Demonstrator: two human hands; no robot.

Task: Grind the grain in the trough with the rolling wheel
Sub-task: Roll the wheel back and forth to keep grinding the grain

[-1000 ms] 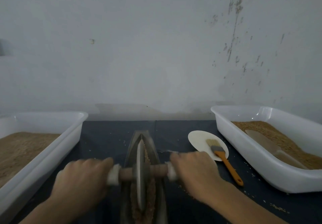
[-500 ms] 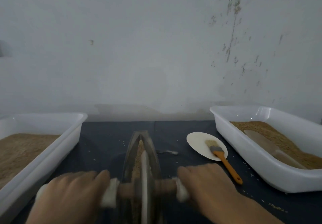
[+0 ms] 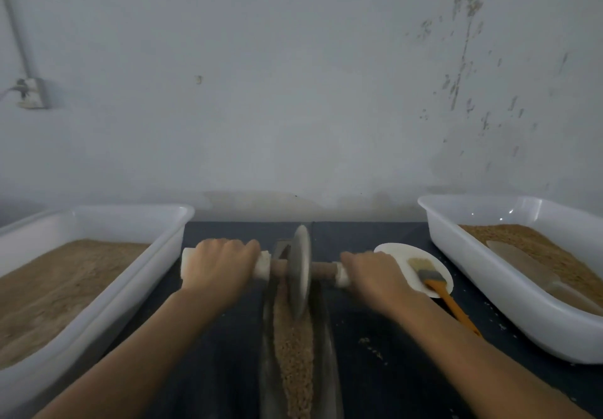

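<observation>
The long, narrow dark metal trough (image 3: 323, 353) is lying on the dark bench (image 3: 385, 379), pointing straight away from the person, so the wheel can be rolling forward and back along it. The brown grain (image 3: 293, 353) is sitting in a strip down the middle of the trough. The flat grey metal rolling wheel (image 3: 301, 272) is standing on its edge in the far end of the trough, pressing on the grain there.

A wooden rod with white ends (image 3: 323, 269) is going through the middle of the wheel, so each hand is getting one side. That is likely keeping the wheel upright and the push even.

The left hand (image 3: 218, 268) is gripping the left white end, with the fingers curled over the top. The right hand (image 3: 372, 275) is curling round the right white end the same way. Both arms are reaching far forward.

Two white plastic tubs, one on the left (image 3: 124, 275) and one on the right (image 3: 489, 288), are holding brown grain within reach. A brush with an orange handle (image 3: 439, 288) is resting on a white round plate (image 3: 401, 252) near the right hand, likely for sweeping up bits.
</observation>
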